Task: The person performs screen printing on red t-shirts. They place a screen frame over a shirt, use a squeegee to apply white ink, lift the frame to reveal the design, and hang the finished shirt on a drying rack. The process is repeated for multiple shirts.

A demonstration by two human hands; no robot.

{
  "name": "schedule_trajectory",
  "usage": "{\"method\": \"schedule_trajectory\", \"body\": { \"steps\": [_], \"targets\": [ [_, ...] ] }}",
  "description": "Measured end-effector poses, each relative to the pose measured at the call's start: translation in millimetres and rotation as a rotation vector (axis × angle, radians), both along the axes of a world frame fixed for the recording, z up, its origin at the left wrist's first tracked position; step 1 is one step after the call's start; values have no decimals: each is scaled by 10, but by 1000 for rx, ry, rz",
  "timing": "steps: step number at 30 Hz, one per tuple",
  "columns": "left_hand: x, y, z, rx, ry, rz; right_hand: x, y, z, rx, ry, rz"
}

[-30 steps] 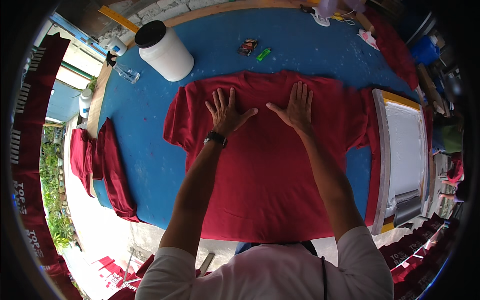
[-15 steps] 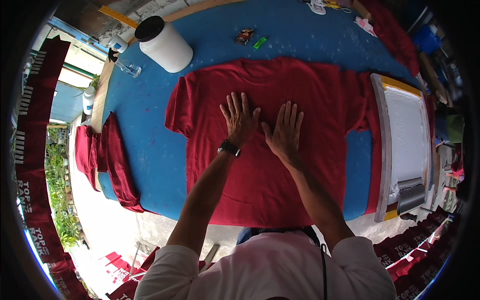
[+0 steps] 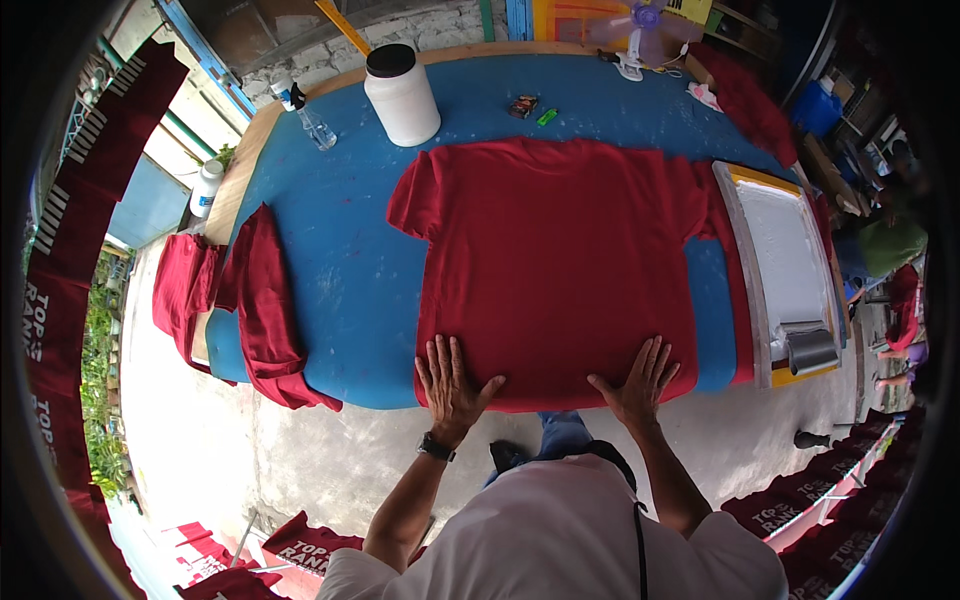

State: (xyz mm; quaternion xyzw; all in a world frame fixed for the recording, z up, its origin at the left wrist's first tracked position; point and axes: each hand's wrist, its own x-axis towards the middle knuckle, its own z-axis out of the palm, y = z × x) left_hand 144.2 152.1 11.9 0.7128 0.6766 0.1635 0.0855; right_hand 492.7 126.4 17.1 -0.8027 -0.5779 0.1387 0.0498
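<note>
A dark red T-shirt (image 3: 560, 270) lies spread flat on the blue table (image 3: 340, 280), its collar at the far side and its hem at the near edge. My left hand (image 3: 452, 390), with a dark watch on the wrist, rests palm down on the shirt's near left corner, fingers spread. Palm down at the near right corner is my right hand (image 3: 636, 380), its fingers spread too. Neither hand grips anything. To the right of the shirt, a screen-printing frame (image 3: 785, 270) with white paste on it holds a grey squeegee (image 3: 810, 350) at its near end.
Beyond the shirt stand a white jar (image 3: 402, 105) with a black lid, a spray bottle (image 3: 318, 130), a green lighter (image 3: 547, 117) and a small fan (image 3: 640, 40). Folded red cloth (image 3: 265, 320) hangs over the left edge. Printed red pieces (image 3: 60, 290) hang at the left.
Both hands have moved from the shirt's chest back toward me to its near corners and spread farther apart. The view has shifted, showing more of the far side.
</note>
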Motion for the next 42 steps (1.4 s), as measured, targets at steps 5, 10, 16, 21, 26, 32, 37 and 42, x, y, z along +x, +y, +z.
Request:
{"method": "schedule_trajectory", "body": {
  "steps": [5,10,16,21,26,32,37,42],
  "targets": [
    [-423,-325,-189,138,-4,35,555,-193,-136,-7,-2,-250],
    [-549,-554,-238,202,-62,57,817,-66,-229,-87,-76,-346],
    [-765,-783,-111,104,-230,42,146,297,-106,-24,-214,-284],
    [-1387,-1024,139,166,-431,154,-1799,563,197,224,59,457],
    [-2639,-901,365,380,-439,346,-4091,975,531,366,630,997],
    [-4115,-394,571,347,-284,403,-6667,2071,567,308,827,1068],
    [-4952,88,720,273,-256,356,-7885,2743,350,428,397,828],
    [-5764,854,774,303,-233,385,-8016,2973,446,143,300,783]
  ]
}}
